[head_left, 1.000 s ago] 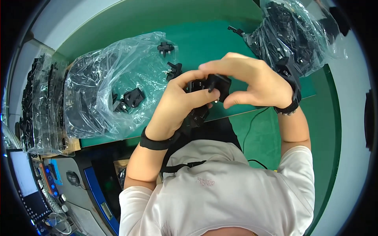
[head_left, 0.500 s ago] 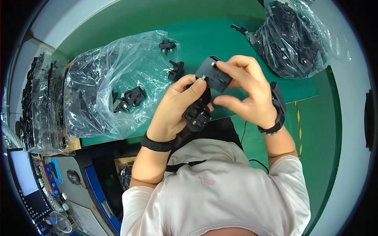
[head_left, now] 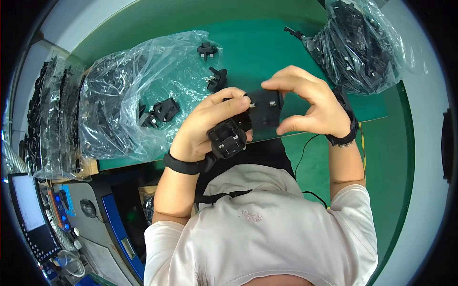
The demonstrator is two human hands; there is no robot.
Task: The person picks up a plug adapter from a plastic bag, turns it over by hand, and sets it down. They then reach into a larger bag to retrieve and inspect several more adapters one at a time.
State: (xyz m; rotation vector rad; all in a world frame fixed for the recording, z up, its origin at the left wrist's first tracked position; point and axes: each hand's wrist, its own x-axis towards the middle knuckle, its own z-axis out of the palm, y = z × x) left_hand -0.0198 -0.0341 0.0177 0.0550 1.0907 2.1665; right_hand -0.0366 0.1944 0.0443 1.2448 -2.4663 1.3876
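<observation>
Left hand [head_left: 210, 121] is closed around a black adapter [head_left: 228, 138], held low near the chest. Right hand [head_left: 310, 102] pinches a black plug body [head_left: 265, 107] between thumb and fingers above the green tabletop [head_left: 257, 52]. Both parts touch at centre.

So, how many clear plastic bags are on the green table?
2. A large clear bag lies left of the hands, and another, packed with black parts, at far right. More may be hidden.

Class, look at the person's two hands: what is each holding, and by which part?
Both hands grip one black adapter block: the right hand pinches its right end, the left hand its left end. The left hand also holds a square black plug piece under its palm.
</observation>
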